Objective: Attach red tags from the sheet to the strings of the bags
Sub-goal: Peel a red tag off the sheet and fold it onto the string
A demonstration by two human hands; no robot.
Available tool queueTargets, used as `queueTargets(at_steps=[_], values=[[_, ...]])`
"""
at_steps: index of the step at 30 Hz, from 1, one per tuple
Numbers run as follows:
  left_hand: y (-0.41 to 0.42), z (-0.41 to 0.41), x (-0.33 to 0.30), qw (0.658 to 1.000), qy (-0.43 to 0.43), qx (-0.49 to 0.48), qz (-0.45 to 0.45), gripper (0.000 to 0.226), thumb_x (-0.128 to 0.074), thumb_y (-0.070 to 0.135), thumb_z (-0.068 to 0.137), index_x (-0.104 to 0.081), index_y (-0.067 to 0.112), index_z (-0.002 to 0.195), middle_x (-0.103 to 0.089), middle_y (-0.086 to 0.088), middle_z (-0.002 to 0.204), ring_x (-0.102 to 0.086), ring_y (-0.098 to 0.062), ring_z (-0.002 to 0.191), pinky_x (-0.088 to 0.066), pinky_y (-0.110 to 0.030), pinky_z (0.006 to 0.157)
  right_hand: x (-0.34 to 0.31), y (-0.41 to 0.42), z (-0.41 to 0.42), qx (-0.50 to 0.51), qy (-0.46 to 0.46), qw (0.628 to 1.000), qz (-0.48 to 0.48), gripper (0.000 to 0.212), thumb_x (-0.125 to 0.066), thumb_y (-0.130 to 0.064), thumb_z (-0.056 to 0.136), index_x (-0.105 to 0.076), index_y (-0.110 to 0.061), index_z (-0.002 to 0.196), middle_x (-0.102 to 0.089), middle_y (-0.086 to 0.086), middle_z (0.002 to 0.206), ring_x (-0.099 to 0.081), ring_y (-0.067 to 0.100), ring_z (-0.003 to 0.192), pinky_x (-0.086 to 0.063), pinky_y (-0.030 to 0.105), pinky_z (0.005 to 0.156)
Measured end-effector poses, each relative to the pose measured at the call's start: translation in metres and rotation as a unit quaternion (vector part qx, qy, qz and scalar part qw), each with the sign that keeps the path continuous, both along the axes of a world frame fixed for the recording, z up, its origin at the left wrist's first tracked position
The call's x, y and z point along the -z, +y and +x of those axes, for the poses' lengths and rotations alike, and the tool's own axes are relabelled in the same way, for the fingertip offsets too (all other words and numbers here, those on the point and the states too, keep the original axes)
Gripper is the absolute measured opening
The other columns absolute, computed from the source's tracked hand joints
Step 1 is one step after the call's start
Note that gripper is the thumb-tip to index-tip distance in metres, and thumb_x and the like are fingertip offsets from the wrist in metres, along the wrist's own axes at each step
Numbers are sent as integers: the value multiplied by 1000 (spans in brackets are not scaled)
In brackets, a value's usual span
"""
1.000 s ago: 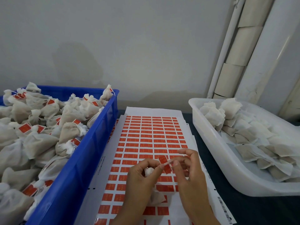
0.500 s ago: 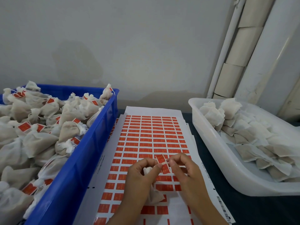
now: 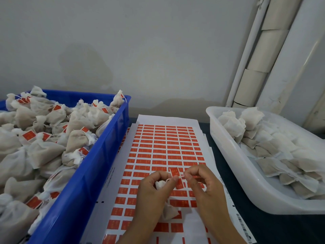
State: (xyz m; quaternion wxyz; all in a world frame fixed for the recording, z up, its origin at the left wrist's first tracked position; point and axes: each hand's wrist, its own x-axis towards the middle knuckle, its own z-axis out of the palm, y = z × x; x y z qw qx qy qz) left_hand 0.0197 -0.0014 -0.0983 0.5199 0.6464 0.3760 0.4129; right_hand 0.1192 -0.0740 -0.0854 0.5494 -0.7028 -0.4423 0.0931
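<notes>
Hands meet above the sheet [image 3: 163,148] of red tags. The left hand [image 3: 151,192] curls around a small white bag [image 3: 161,184], thumb and forefinger pinching its string [image 3: 180,176]; the right hand [image 3: 202,184] pinches the string's other end, with a loose red tag [image 3: 176,175] folded at it. A blue crate [image 3: 82,182] of tagged bags stands left, a white tub [image 3: 233,175] of untagged bags right, on the dark table [image 3: 281,229].

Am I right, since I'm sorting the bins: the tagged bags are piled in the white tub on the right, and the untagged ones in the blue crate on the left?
Not quite: it is reversed. The head view shows the red-tagged bags in the blue crate on the left, and the untagged bags in the white tub on the right.
</notes>
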Motion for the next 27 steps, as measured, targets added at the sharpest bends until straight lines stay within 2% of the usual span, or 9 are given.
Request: queueTargets(at_steps=[3,7,11,16,20,23,25,27], values=[[0,0,0,1000,-3,1,2,13,-69,32,78,-63,26,69,-63,23,65,-60,6,69,-43,-4,54,1,0,0,-1,0,1000,-1,10,-55,-24,88,-58,-25,78,-63,-15,83,-58,0,86,-42,10,80],[0,0,0,1000,-2,-1,-4,13,-69,31,79,-63,26,68,-64,22,66,-61,3,69,-45,-10,61,2,1,0,1,37,999,-9,7,-52,-28,89,-56,-26,84,-63,-15,89,-61,7,89,-44,15,83],[0,-1,-1,1000,-7,10,2,12,-69,31,78,-64,26,68,-64,20,65,-61,2,69,-46,-10,59,-1,0,-1,-32,40,998,-20,3,-55,-29,87,-56,-31,88,-63,-16,91,-61,3,88,-44,7,75],[-1,-2,-2,999,-21,30,16,12,-69,29,79,-64,27,67,-64,20,65,-60,4,70,-45,-4,54,-1,-1,-1,-45,19,999,-15,6,-60,-21,86,-60,-25,83,-65,-9,85,-63,8,83,-49,17,82],[-2,0,-1,999,-16,25,31,13,-62,29,84,-65,27,71,-65,22,67,-60,5,74,-45,-3,58,-1,-1,2,-37,56,998,-1,10,-60,-15,87,-61,-21,79,-66,-9,81,-63,7,82,-48,17,80],[-2,1,0,999,-13,3,46,12,-55,32,87,-65,32,80,-66,21,67,-61,4,72,-47,-6,59,0,0,4,-29,61,998,5,11,-61,-15,86,-62,-22,78,-67,-15,83,-62,3,85,-46,12,75],[-2,1,-1,1000,-20,-7,16,11,-52,34,88,-63,34,85,-67,18,70,-64,1,71,-51,-10,63,0,0,5,-24,43,999,12,8,-62,-19,84,-63,-25,78,-66,-19,83,-62,1,85,-45,9,73],[0,-1,-2,998,-36,12,-46,24,-48,35,90,-66,27,76,-66,11,61,-62,-1,57,-50,-11,55,-2,0,5,-14,13,1000,25,6,-61,-29,79,-64,-32,75,-65,-22,84,-61,1,87,-44,7,74]])
